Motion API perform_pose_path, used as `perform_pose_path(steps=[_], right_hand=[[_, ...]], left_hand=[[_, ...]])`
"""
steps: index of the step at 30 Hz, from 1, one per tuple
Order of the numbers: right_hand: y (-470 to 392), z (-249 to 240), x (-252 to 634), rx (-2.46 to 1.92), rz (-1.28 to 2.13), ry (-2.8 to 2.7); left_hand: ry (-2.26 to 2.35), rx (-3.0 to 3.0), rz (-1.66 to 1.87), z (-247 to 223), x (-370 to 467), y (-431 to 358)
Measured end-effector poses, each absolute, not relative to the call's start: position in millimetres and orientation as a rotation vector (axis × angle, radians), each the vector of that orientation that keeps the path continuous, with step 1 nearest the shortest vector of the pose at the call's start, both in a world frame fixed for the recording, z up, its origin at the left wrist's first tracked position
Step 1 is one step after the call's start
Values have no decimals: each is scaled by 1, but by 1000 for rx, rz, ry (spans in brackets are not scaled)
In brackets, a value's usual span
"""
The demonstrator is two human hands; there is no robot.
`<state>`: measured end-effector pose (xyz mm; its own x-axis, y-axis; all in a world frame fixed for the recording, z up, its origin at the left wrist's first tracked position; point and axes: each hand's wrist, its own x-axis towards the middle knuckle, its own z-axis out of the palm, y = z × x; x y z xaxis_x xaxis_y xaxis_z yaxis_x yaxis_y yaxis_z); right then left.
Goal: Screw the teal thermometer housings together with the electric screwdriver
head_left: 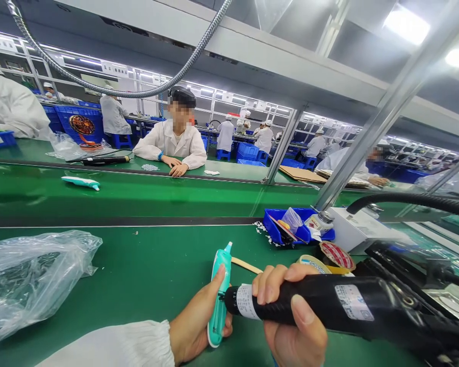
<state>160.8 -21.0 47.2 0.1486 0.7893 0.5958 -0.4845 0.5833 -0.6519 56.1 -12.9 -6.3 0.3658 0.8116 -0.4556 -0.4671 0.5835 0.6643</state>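
My left hand point(201, 311) is closed around a teal pen-shaped device point(218, 290), its pale nozzle pointing up and away from me. A long recess shows in its lower half. My right hand point(286, 306) grips a black electric screwdriver point(321, 300), lying nearly level with its nose to the left. That nose meets the side of the teal device near its middle; whether the bit sits in a screw is hidden. Just behind the device lies a thin tan stick point(247, 265), partly covered by my right fingers.
A clear plastic bag point(34, 280) lies at left. At right are a blue parts bin point(271, 224), tape rolls point(336, 255) and a white box point(361, 229). Another teal-and-white device point(80, 182) rests on the green strip beyond. A co-worker point(174, 137) sits opposite; a metal post point(352, 158) slants up at right.
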Motion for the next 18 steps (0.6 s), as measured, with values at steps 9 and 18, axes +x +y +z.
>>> perform_pose_path(steps=[9,18], right_hand=[[-32,63,210,-433,664,-1080],[21,55,309,-745,85,-751]], left_hand=[[859,496,856,0,51,-16],[970,457,834,1,51,-11]])
